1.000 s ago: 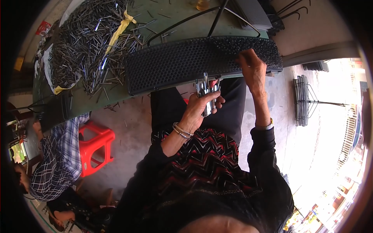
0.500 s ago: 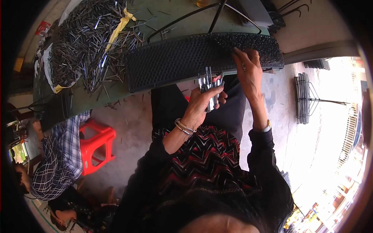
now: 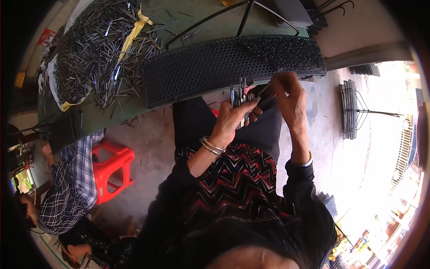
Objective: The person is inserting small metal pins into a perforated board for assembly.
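My left hand (image 3: 232, 117) is closed around a bundle of thin metal strips (image 3: 237, 99), dark and silvery, whose ends stick up past the thumb. Just right of it is my right hand (image 3: 292, 101), fingers curled and smeared by motion; whether they pinch a strip cannot be made out. Beyond both hands lies a long black perforated rack (image 3: 197, 69), its face covered in small round holes. At its right part many holes are filled with short dark pieces (image 3: 282, 53) standing up from the face.
A large heap of loose metal strips (image 3: 89, 54), with a yellow strip of cloth across it, covers the left of the green table (image 3: 204, 18). A red plastic stool (image 3: 114, 170) stands at the left, near people in checked clothing. Another black rack (image 3: 348, 110) stands on the floor at right.
My right hand has come down off the rack's filled part toward the bundle, beside my left hand. My left hand keeps its grip on the strips, almost in place.
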`<state>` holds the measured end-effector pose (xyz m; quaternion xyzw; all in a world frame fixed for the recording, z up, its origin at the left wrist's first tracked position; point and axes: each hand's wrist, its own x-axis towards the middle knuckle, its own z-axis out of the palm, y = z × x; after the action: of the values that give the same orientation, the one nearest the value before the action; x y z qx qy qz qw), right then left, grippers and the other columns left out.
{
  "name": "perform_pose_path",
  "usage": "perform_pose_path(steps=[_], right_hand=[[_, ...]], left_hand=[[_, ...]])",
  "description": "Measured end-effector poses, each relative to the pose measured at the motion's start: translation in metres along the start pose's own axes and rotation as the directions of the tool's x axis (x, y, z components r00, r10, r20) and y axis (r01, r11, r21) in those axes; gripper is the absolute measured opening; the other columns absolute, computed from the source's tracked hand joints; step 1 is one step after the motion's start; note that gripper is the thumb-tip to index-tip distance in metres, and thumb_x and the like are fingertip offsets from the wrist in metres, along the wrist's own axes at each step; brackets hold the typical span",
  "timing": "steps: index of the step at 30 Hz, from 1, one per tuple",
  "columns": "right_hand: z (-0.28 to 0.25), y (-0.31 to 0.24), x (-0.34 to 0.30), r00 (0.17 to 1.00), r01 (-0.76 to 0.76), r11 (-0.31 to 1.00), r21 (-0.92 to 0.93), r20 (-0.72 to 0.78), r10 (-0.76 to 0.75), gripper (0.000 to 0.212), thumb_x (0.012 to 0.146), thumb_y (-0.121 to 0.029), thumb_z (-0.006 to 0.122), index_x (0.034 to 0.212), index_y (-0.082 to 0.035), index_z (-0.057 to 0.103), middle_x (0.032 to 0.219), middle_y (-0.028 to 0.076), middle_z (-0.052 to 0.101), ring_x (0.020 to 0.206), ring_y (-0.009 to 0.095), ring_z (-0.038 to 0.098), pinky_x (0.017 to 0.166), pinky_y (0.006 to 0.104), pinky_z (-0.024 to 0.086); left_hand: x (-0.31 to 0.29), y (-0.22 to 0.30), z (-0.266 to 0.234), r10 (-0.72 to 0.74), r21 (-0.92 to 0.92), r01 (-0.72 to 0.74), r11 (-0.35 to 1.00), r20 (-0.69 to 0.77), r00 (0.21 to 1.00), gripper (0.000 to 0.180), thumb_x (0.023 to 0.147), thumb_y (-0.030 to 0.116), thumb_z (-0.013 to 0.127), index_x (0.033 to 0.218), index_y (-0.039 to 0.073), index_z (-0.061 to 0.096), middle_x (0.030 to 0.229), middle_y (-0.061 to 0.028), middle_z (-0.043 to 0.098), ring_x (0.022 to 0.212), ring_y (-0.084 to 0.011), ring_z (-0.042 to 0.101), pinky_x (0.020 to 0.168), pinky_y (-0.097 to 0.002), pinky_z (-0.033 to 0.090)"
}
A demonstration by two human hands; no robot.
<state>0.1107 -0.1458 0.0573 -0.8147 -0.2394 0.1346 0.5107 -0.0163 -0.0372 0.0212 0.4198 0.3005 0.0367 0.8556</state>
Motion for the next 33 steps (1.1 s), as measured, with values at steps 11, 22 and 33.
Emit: perform_pose_path(steps=[11,22,33], right_hand=[[0.017,0.044,0.049,0.865,0.305,0.844,-0.441,-0.243,-0.439,0.009,0.089,-0.007,0.063,0.098,-0.005,0.060,0.086,0.011,0.066,0.072,0.023,0.065,0.066,0.0338,0.051],[-0.002,0.015,0.016,0.981,0.191,0.949,-0.250,0.071,-0.179,0.015,0.089,-0.010,0.065,0.100,0.000,0.067,0.089,0.009,0.059,0.081,0.017,0.062,0.069,0.0306,0.049],[-0.009,-0.001,-0.013,0.921,-0.223,0.952,0.210,0.366,0.135,0.014,0.091,-0.009,0.060,0.094,0.005,0.062,0.078,0.006,0.064,0.072,0.010,0.059,0.066,0.0250,0.047]], left_hand=[[0.005,0.000,0.005,-0.031,-0.155,0.041,0.987,0.064,0.997,0.020,0.086,0.014,0.069,0.101,0.002,0.063,0.080,-0.0124,0.070,0.063,-0.0137,0.064,0.049,-0.0221,0.046],[0.001,0.001,0.005,-0.022,-0.162,0.025,0.986,0.015,1.000,0.020,0.085,0.015,0.069,0.099,0.003,0.064,0.083,-0.0131,0.071,0.067,-0.0131,0.066,0.050,-0.0225,0.045],[0.004,-0.001,0.009,0.047,-0.025,-0.047,0.999,-0.002,0.999,0.018,0.086,0.017,0.069,0.093,0.001,0.069,0.082,-0.0097,0.072,0.068,-0.0151,0.069,0.049,-0.0224,0.045]])
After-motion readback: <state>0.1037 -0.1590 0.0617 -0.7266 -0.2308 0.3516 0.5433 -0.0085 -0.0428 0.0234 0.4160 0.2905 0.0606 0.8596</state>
